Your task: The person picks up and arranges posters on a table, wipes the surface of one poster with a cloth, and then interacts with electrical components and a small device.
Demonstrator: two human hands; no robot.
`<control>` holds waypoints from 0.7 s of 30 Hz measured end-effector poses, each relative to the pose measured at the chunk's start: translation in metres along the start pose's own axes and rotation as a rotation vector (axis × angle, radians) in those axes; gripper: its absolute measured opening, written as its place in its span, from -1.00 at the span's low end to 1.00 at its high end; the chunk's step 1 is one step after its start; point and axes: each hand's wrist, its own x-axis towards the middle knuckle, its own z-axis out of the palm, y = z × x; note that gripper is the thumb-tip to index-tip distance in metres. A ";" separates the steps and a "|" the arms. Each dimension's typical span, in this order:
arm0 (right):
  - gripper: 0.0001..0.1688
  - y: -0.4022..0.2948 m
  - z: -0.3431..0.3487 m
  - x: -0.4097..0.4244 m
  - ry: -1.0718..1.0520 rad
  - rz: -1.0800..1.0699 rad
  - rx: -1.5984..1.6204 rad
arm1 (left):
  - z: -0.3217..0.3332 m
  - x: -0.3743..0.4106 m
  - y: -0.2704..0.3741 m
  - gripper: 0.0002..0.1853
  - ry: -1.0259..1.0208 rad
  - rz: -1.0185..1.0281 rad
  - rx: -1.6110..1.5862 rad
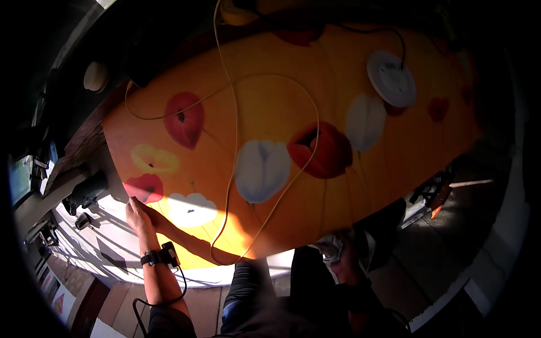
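Note:
A large orange board or tabletop (270,114) printed with red, white and yellow flowers spans the view before me. My left hand (140,217) is at its lower left corner, with the fingers on the edge; how firmly they close on it is hard to see. A dark strap with a small black device (169,254) and cable is on that wrist. In shadow at the near edge, my right hand (344,257) holds a crumpled grey cloth (329,248). A pale cable (236,126) loops across the flower print. A round white disc-shaped device (391,78) with a black cable lies at the upper right.
A round whitish object (96,77) sits beyond the far left edge. Black equipment (86,192) stands left on a sunlit white surface. Tiled floor (203,304) shows below, around my legs. Dark items and an orange-tipped object (436,211) lie at the lower right.

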 end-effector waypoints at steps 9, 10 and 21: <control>-0.65 -0.007 -0.042 0.012 -0.273 -0.079 0.204 | -0.010 0.007 -0.001 -0.40 -0.069 -0.056 0.063; -0.65 -0.011 -0.037 0.007 -0.277 -0.085 0.191 | -0.011 0.008 0.000 -0.40 -0.101 -0.075 0.012; -0.62 -0.006 -0.042 -0.001 -0.639 -0.133 0.491 | -0.025 0.017 0.001 -0.46 -0.340 -0.158 -0.101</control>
